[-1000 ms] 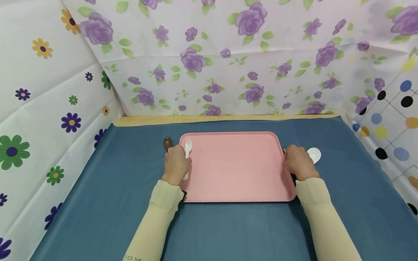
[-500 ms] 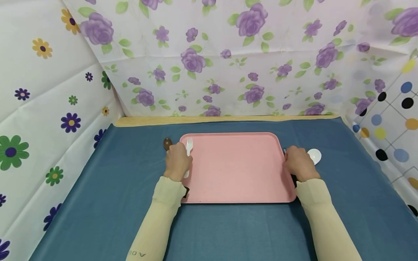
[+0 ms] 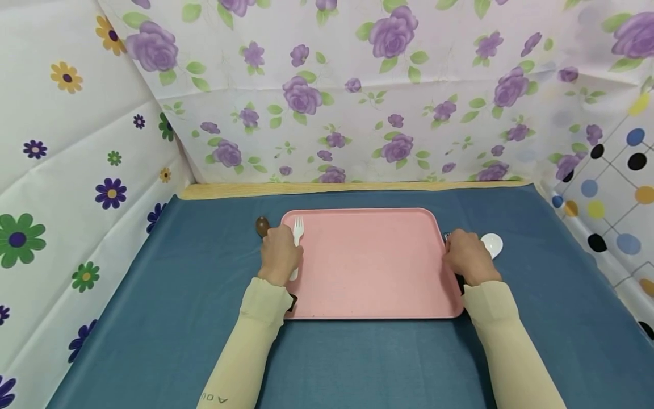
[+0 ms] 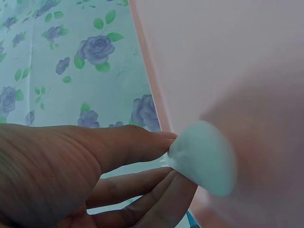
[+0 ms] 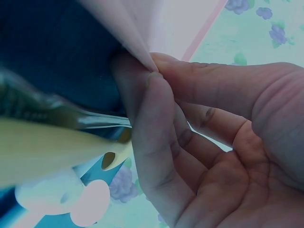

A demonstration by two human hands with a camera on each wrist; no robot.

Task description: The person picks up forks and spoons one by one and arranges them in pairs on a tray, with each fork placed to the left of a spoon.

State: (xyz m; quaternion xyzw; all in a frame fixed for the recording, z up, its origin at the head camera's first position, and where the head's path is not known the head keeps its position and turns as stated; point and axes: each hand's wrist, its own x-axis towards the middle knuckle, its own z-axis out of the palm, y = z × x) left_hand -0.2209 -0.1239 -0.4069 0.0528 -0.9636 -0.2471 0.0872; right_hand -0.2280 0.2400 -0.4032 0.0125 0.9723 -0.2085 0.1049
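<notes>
My left hand (image 3: pixel 278 255) pinches a white fork (image 3: pixel 298 228) over the left edge of a pink tray (image 3: pixel 373 264). The tines point away from me. Close up in the left wrist view, thumb and fingers grip its white body, and the fork's wide end (image 4: pixel 209 159) is blurred. At the tray's right edge is my right hand (image 3: pixel 469 257). In the right wrist view its thumb and index finger pinch the tray rim (image 5: pixel 137 45). The other fingers curl loosely below.
A brown spoon-like bowl (image 3: pixel 263 226) lies left of the tray. On the right, a white spoon (image 3: pixel 492 245) shows beyond my right hand, and small tines (image 3: pixel 446 235) stick out beside it. A pale yellow utensil (image 5: pixel 42 152) is near in the right wrist view.
My left hand and the white fork have shifted slightly to the right over the tray's left edge. The right hand and the tray look nearly still.
</notes>
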